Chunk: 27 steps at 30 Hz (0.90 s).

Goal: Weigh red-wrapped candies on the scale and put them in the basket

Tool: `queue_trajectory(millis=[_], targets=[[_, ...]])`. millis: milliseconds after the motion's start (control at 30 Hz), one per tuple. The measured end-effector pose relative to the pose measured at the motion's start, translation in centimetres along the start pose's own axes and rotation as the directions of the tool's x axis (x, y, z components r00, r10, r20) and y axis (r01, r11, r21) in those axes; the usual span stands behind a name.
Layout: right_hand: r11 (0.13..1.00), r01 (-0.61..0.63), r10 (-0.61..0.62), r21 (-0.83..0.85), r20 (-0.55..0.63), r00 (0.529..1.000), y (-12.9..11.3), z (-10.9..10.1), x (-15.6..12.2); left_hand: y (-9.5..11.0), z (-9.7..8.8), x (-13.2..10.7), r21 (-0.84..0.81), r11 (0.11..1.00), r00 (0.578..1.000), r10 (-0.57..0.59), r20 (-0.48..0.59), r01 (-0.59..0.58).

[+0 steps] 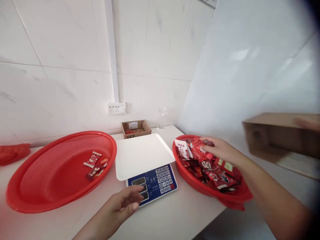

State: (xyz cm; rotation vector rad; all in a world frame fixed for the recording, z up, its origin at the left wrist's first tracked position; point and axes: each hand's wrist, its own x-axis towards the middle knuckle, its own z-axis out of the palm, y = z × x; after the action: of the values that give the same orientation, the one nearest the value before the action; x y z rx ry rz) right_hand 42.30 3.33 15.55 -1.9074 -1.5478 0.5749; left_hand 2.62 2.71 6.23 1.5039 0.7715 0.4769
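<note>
My left hand [125,205] hovers over the front edge of a blue digital scale [152,183], fingers loosely bent and apart, holding nothing. A white weighing pan [142,155] tops the scale, with nothing on it. My right hand [220,150] reaches into a red basket [195,181] heaped with small red packets [217,173]. Its fingers are stretched out and apart, touching the packets near a white card-like packet [183,149]. To the left, a larger red mesh basket [50,183] has a few packets [96,163] lying at its right side.
Behind the scale stands a small open cardboard box [136,128] beside a clear plastic bottle [163,120]. At the right edge another person's hand [307,123] is on a blurred cardboard box [275,125]. A red bag [15,153] lies far left on the white table [172,216].
</note>
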Motion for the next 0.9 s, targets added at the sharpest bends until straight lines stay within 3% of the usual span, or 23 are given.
queue_trajectory(millis=[100, 233, 333, 467, 600, 767, 900], targets=[[0.957, 0.010, -0.027, 0.289, 0.056, 0.998, -3.5, 2.5, -0.6, 1.5, 1.1, 1.2, -0.199, 0.978, 0.998, 0.063, 0.005, -0.061], [0.845, 0.028, -0.180, 0.534, 0.235, 0.955, -7.8, 7.7, -1.6, 3.4, 2.4, 3.3, -0.468, 0.876, 0.990, 0.074, -0.119, -0.122], [0.848, 0.049, -0.271, 0.527, 0.353, 0.896, -9.8, 11.7, -2.2, 4.1, 2.6, 4.6, -0.609, 0.771, 0.978, 0.084, -0.190, -0.185], [0.869, 0.175, -0.350, 0.462, 0.325, 0.879, -10.6, 15.4, -2.1, 3.6, 2.1, 5.5, -0.669, 0.701, 0.950, 0.041, -0.308, -0.247], [0.851, 0.154, -0.354, 0.502, 0.332, 0.874, -10.5, 16.8, -1.3, 2.8, 1.5, 5.7, -0.671, 0.677, 0.909, -0.007, -0.417, -0.302], [0.845, 0.112, -0.348, 0.522, 0.378, 0.858, -10.5, 16.9, -0.3, 3.1, 0.7, 5.9, -0.685, 0.643, 0.894, -0.003, -0.449, -0.342], [0.829, 0.040, -0.314, 0.558, 0.405, 0.859, -10.6, 17.0, 0.4, 2.9, 0.0, 5.9, -0.643, 0.665, 0.874, 0.031, -0.484, -0.380]])
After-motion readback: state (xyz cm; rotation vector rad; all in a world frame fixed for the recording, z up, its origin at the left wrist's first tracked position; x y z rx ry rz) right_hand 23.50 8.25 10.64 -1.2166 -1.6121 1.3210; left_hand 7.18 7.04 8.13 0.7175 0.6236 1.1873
